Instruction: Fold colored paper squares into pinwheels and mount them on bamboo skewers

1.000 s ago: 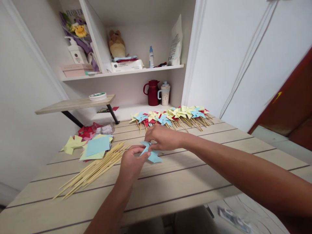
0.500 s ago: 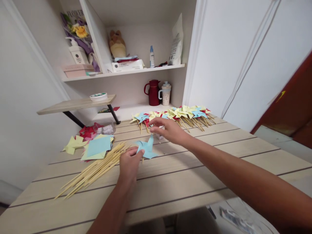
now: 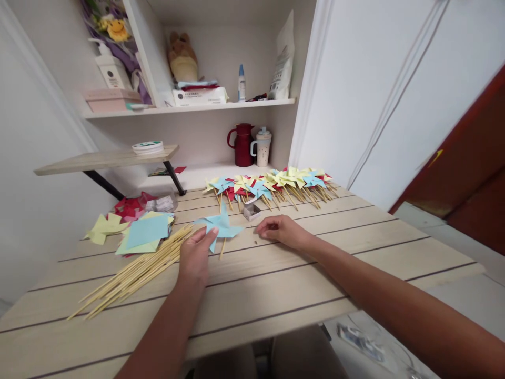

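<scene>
Paper in loose sheets is seen at the far left of the wooden surface: yellow cut shapes, red scraps behind them and a light blue square lying on top of the stack. Just to the right of the sheets a bundle of bamboo sticks is spread out, running from the near left edge toward the middle of the surface. The left hand is laid beside the far ends of the sticks, palm down, and its grip is pinched on the near edge of a blue pinwheel; the pinwheel is held just above the surface at its middle, with a short stick showing beneath it, tilted toward the near side. A small open metal box stands a little beyond and to the right of the pinwheel, apart from both hands. The right hand is rested on the surface to the right of the pinwheel, well clear of it, with the fingers curled loosely inward; whether anything small is kept between the fingertips cannot be told. Behind the box, along the far edge, a long row of finished pinwheels in yellow, blue and red is laid out, their sticks pointing toward the near side. On the low shelf behind the row a dark red jug and a pale lidded mug are placed side by side
</scene>
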Demonstrator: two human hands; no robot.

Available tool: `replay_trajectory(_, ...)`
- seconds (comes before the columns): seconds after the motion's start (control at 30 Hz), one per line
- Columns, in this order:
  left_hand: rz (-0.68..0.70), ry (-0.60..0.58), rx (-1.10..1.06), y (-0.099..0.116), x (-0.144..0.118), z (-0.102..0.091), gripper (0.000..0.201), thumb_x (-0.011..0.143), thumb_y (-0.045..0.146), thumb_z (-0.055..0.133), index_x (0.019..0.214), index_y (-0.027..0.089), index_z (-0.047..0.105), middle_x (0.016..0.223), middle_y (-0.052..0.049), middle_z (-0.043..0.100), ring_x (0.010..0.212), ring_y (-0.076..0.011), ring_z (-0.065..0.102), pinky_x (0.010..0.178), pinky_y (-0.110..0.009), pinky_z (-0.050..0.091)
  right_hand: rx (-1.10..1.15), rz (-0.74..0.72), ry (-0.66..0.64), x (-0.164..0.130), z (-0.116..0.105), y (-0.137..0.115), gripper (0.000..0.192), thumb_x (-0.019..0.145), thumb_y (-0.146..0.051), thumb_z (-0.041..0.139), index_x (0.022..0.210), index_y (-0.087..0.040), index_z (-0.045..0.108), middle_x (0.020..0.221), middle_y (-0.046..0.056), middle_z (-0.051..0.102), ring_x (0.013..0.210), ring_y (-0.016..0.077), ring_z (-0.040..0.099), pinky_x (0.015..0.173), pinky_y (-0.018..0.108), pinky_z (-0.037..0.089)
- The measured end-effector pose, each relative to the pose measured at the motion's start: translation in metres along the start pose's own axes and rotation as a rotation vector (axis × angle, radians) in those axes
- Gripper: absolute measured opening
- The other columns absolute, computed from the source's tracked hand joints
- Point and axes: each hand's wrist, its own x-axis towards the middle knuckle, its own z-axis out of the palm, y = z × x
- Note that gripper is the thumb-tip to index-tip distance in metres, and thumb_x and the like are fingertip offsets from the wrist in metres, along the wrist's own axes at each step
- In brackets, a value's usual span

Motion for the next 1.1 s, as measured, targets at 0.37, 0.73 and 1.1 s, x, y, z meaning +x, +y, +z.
replay_trajectory(0.37,0.034,-0.129,0.059,-0.008,-0.004,-0.005,0.027,0.062,0.035,0.084,0.079,0.016,0.077,0.085,-0.003,0.073,0.081,-0.0159,0.062,0.081,-0.027,0.045,-0.287,-0.208,-0.075,0.004,0.001,0.001,0.016,0.077,-0.026,0.071,0.091,-0.02,0.077,0.083,0.004,0.069,0.078,0.0175,0.06,0.074,0.03,0.048)
replay_trajectory(0.73,-0.003,-0.059,0.042,-0.008,-0.01,-0.005,0.025,0.06,0.033,0.086,0.076,0.016,0.076,0.077,0.0,0.07,0.074,-0.0133,0.059,0.076,-0.025,0.044,-0.424,-0.3,-0.078,0.003,0.003,-0.003,0.008,0.079,-0.025,0.074,0.085,-0.021,0.077,0.083,0.004,0.07,0.084,0.019,0.062,0.079,0.031,0.047)
replay_trajectory(1.1,-0.018,-0.045,0.039,-0.008,-0.011,-0.004,0.025,0.059,0.031,0.086,0.077,0.017,0.077,0.078,-0.001,0.072,0.075,-0.0138,0.062,0.078,-0.026,0.045,-0.408,-0.313,-0.109,0.002,0.003,-0.005,0.007,0.081,-0.024,0.07,0.078,-0.02,0.075,0.081,0.004,0.07,0.083,0.0182,0.061,0.078,0.03,0.047)
